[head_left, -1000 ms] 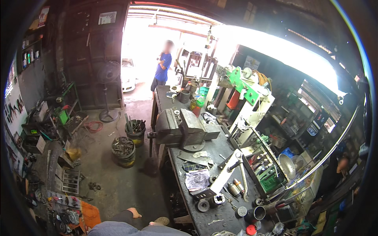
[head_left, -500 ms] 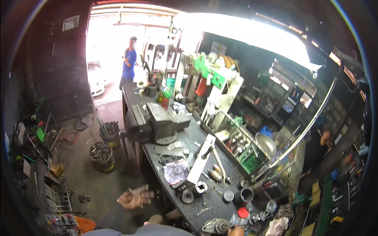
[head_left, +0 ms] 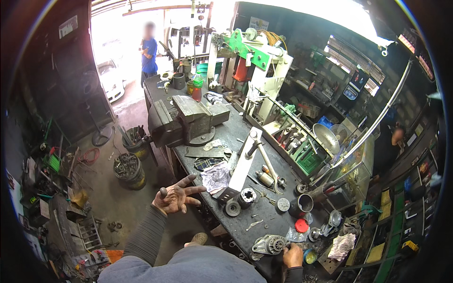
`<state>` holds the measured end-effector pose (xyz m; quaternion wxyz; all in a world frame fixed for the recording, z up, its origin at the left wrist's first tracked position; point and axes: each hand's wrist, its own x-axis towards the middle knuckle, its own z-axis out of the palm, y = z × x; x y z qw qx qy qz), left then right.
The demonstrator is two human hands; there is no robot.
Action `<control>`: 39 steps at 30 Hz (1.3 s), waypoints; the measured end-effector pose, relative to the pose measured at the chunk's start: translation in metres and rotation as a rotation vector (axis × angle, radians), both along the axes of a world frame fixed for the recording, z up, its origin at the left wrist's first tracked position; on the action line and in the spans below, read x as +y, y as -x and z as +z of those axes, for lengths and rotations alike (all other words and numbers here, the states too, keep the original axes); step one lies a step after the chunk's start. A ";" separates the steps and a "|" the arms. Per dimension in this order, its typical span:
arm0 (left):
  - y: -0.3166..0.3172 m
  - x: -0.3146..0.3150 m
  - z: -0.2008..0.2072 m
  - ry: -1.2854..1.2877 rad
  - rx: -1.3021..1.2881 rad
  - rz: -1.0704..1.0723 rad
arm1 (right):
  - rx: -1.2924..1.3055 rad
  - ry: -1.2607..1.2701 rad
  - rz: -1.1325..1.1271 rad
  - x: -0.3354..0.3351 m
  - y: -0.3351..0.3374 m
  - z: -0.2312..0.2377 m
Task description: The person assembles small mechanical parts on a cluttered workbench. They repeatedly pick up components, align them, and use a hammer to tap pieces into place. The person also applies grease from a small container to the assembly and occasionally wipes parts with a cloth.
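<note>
My left hand [head_left: 178,195] hovers palm up beside the bench's near edge, fingers spread and holding nothing. At the front of the dark workbench [head_left: 226,250], my right hand [head_left: 293,255] has its fingers curled at the right end of a grey cast-metal motor housing [head_left: 270,244]. What those fingers hold, if anything, is hidden. Beyond the housing stand a dark metal cylinder [head_left: 303,205], a round grey cap [head_left: 282,204], a ring-shaped part [head_left: 232,208] and a slotted round part [head_left: 247,195]. A red lid [head_left: 301,225] sits near the right hand.
A large bench vise [head_left: 193,120] stands at the far left of the bench, with a crumpled cloth [head_left: 215,177] nearer. A white post [head_left: 243,165] rises mid-bench. Metal-filled buckets [head_left: 129,170] stand on the floor at left. A person in blue [head_left: 149,54] stands by the doorway.
My view has shifted, bringing both forearms further into the picture. The left hand has moved up and right, nearer the bench edge; its fingers stay spread. The right hand remains beside the motor housing.
</note>
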<state>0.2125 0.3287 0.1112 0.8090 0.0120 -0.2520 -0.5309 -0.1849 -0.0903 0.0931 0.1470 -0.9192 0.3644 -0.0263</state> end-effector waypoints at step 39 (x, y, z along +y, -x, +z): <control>-0.070 -0.067 0.090 -1.109 -1.450 1.326 | 0.082 -0.001 0.026 -0.013 -0.001 -0.004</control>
